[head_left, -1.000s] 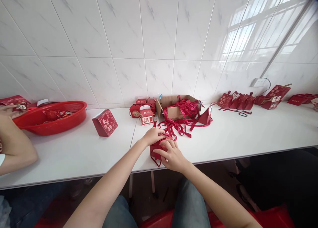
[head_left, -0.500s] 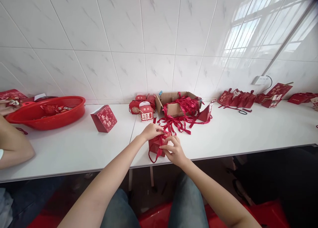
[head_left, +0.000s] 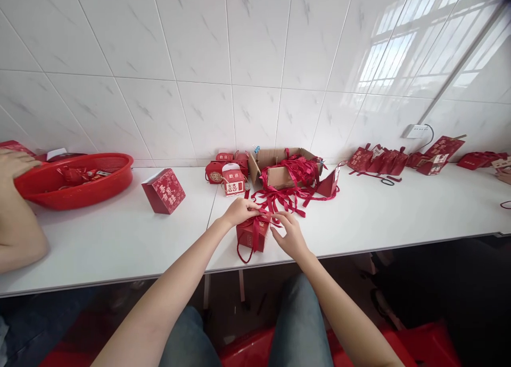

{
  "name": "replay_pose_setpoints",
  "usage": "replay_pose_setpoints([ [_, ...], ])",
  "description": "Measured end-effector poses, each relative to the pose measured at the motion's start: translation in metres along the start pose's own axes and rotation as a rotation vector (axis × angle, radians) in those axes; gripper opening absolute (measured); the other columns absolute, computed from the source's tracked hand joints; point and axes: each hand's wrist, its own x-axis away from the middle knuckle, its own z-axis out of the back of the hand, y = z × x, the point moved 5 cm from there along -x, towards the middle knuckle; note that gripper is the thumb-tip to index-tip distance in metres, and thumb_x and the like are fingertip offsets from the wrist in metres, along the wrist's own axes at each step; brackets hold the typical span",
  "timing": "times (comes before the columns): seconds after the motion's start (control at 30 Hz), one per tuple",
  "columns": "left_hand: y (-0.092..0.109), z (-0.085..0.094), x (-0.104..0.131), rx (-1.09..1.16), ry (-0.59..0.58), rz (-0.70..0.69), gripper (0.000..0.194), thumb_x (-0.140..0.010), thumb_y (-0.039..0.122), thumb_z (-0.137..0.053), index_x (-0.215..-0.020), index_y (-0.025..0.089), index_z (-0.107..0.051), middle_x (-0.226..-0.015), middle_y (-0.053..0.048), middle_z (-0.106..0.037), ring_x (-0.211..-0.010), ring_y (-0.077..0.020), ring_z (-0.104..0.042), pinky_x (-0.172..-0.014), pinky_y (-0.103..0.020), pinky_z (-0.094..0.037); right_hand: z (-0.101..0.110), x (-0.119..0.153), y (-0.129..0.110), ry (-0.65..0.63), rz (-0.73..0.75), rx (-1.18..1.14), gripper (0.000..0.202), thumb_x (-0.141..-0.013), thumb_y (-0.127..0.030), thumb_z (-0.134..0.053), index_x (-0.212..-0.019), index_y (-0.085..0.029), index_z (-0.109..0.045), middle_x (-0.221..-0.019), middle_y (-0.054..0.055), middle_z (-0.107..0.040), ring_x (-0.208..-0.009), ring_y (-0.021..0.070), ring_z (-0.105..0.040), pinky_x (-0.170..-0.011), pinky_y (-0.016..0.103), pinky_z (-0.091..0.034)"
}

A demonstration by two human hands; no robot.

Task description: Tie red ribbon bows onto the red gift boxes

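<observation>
A red gift box (head_left: 261, 240) stands near the table's front edge, with a cord handle hanging at its left side. Dark red ribbon (head_left: 256, 233) lies over its top and falls down the front. At the top left of the box, my left hand (head_left: 240, 211) is closed, its fingertips pinching the ribbon. My right hand (head_left: 291, 234) is at the box's right side, thumb and fingers apart, the fingertips close to the ribbon at the top. Whether they touch it is too small to tell.
Behind the box, a cardboard box (head_left: 281, 176) spills red ribbons. Small red boxes (head_left: 233, 179) stand beside it. Left are another red box (head_left: 164, 191), a red plastic basket (head_left: 80, 196) and a co-worker's arm (head_left: 19, 228). Scissors (head_left: 387, 181) and red bags (head_left: 377, 159) lie right.
My right hand has opened and moved right, off the hanging ribbon, uncovering the box's front. My left hand stays at the top. The co-worker's hand has shifted onto the basket's rim.
</observation>
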Motion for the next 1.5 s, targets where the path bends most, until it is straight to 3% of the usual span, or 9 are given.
replay_pose_setpoints([
  [0.13, 0.002, 0.001, 0.000, -0.006, 0.013, 0.011, 0.023, -0.078, 0.030, -0.058, -0.066, 0.018, -0.073, -0.064, -0.003, -0.068, -0.057, -0.0134, -0.053, -0.056, -0.024, -0.036, -0.008, -0.005, 0.006, -0.123, -0.018, -0.008, 0.014, -0.085, -0.015, -0.050, -0.084, -0.019, -0.064, -0.077, 0.004, -0.067, -0.070, 0.0175, -0.060, -0.071, 0.031, -0.044],
  [0.43, 0.001, -0.004, 0.008, 0.044, 0.039, 0.053, 0.021, -0.075, 0.033, -0.061, -0.063, 0.021, -0.073, -0.062, -0.001, -0.068, -0.060, -0.0137, -0.055, -0.059, -0.024, -0.039, -0.009, 0.009, -0.026, -0.221, 0.110, 0.103, 0.020, -0.085, -0.011, -0.044, -0.071, -0.019, -0.056, -0.068, 0.001, -0.062, -0.058, 0.0131, -0.052, -0.071, 0.030, -0.035],
  [0.57, -0.002, -0.003, 0.008, 0.117, 0.073, 0.111, 0.026, -0.073, 0.043, -0.064, -0.069, 0.020, -0.074, -0.071, -0.003, -0.071, -0.065, -0.0167, -0.060, -0.062, -0.025, -0.043, -0.005, 0.010, -0.034, -0.231, 0.079, 0.074, 0.015, -0.087, -0.021, -0.049, -0.075, -0.019, -0.059, -0.071, 0.001, -0.064, -0.062, 0.0133, -0.055, -0.075, 0.031, -0.035],
  [0.7, -0.011, 0.016, 0.015, 0.189, 0.176, 0.183, 0.048, -0.081, 0.058, -0.050, -0.098, 0.018, -0.070, -0.097, -0.007, -0.072, -0.088, -0.0217, -0.064, -0.078, -0.030, -0.048, 0.007, 0.005, -0.033, -0.202, -0.011, -0.095, 0.023, -0.091, -0.035, -0.046, -0.080, -0.020, -0.060, -0.077, 0.003, -0.065, -0.068, 0.0153, -0.057, -0.075, 0.031, -0.040],
  [0.83, -0.020, 0.039, 0.040, 0.217, 0.312, 0.288, 0.053, -0.087, 0.058, -0.038, -0.109, 0.016, -0.062, -0.109, -0.010, -0.067, -0.098, -0.0232, -0.062, -0.083, -0.034, -0.048, 0.016, -0.013, -0.014, -0.060, -0.106, -0.220, 0.024, -0.089, -0.030, -0.040, -0.082, -0.019, -0.060, -0.081, 0.005, -0.064, -0.076, 0.0178, -0.058, -0.069, 0.030, -0.044],
  [0.97, -0.014, 0.027, 0.059, 0.258, 0.149, 0.307, 0.036, -0.076, 0.044, -0.061, -0.102, 0.019, -0.063, -0.110, -0.007, -0.066, -0.098, -0.0220, -0.062, -0.082, -0.031, -0.050, 0.003, -0.038, 0.008, -0.109, -0.304, -0.212, 0.025, -0.082, -0.033, -0.049, -0.099, -0.018, -0.060, -0.104, 0.009, -0.065, -0.087, 0.0197, -0.060, -0.071, 0.031, -0.045],
  [1.03, -0.010, 0.017, 0.063, 0.251, 0.092, 0.293, 0.034, -0.075, 0.039, -0.062, -0.103, 0.021, -0.064, -0.111, -0.006, -0.066, -0.099, -0.0214, -0.062, -0.083, -0.031, -0.050, -0.006, -0.048, 0.009, -0.174, -0.342, -0.197, 0.027, -0.080, -0.040, -0.053, -0.093, -0.018, -0.063, -0.097, 0.009, -0.067, -0.081, 0.0204, -0.060, -0.068, 0.031, -0.045],
  [1.17, -0.007, 0.010, 0.060, 0.205, 0.135, 0.263, 0.027, -0.078, 0.040, -0.057, -0.095, 0.021, -0.065, -0.106, -0.006, -0.066, -0.093, -0.0209, -0.062, -0.081, -0.032, -0.050, -0.014, -0.056, 0.002, -0.241, -0.353, -0.190, 0.026, -0.072, -0.044, -0.061, -0.067, -0.019, -0.060, -0.070, 0.003, -0.063, -0.064, 0.0178, -0.056, -0.060, 0.030, -0.041],
  [1.5, 0.006, 0.014, 0.044, 0.187, 0.008, 0.157, 0.017, -0.074, 0.034, -0.060, -0.085, 0.020, -0.060, -0.101, -0.005, -0.063, -0.097, -0.0215, -0.059, -0.086, -0.033, -0.047, -0.015, -0.057, 0.007, -0.290, -0.361, -0.378, 0.012, -0.072, -0.027, -0.051, -0.079, -0.018, -0.053, -0.078, 0.000, -0.060, -0.064, 0.0113, -0.055, -0.058, 0.024, -0.044],
])
